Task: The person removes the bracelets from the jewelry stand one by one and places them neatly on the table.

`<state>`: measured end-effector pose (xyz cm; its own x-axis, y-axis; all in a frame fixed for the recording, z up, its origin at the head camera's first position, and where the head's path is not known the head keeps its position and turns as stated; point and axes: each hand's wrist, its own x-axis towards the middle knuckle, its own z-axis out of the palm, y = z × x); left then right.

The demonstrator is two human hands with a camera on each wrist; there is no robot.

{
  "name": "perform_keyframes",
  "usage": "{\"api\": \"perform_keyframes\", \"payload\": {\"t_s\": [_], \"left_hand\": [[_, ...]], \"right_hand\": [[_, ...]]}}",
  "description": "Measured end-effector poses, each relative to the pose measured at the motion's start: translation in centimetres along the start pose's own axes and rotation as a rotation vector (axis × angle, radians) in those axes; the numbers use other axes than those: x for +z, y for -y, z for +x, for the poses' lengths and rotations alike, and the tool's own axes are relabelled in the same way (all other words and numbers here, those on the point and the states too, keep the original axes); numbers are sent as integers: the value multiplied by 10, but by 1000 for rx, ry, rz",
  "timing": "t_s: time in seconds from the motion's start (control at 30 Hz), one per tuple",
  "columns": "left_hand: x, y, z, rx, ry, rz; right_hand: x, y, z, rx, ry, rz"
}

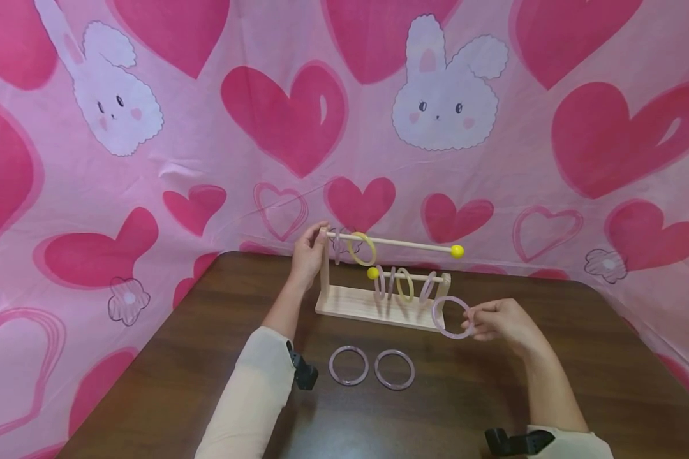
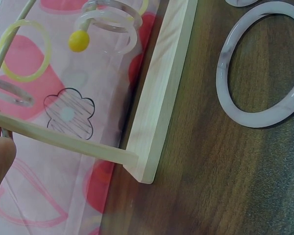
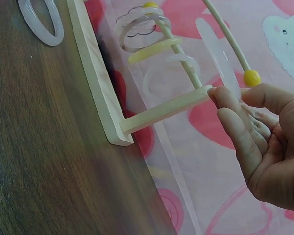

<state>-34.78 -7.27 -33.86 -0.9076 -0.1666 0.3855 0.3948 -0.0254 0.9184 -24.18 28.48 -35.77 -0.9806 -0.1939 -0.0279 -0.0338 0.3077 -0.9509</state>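
A wooden bangle stand (image 1: pixel 373 307) has two rods with yellow ball ends. My left hand (image 1: pixel 308 256) grips the top of its taller left post. On the upper rod (image 1: pixel 407 243) hang a pale purple bangle (image 1: pixel 337 246) and a yellow bangle (image 1: pixel 362 249) near that post. The lower rod carries several bangles, among them a yellow one (image 1: pixel 404 285). My right hand (image 1: pixel 502 322) pinches a pale purple bangle (image 1: pixel 452 317) by its right edge, in front of the stand's right end. In the right wrist view this bangle (image 3: pixel 218 56) appears nearly edge-on between thumb and fingers.
Two purple bangles, a left one (image 1: pixel 348 366) and a right one (image 1: pixel 395 370), lie flat on the dark wooden table (image 1: pixel 436 414) before the stand. Behind the table hangs a pink cloth (image 1: pixel 367 140) with hearts and rabbits.
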Motion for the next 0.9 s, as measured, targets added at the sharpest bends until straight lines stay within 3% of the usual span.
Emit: {"api": "perform_keyframes", "payload": {"t_s": [0.07,0.9], "left_hand": [[0,8,4,5,-6,-6],[0,6,3,-6,-4,4]], "right_hand": [[0,-1,0,3,26,-10],[2,-14,-1,41,258,-47]]}}
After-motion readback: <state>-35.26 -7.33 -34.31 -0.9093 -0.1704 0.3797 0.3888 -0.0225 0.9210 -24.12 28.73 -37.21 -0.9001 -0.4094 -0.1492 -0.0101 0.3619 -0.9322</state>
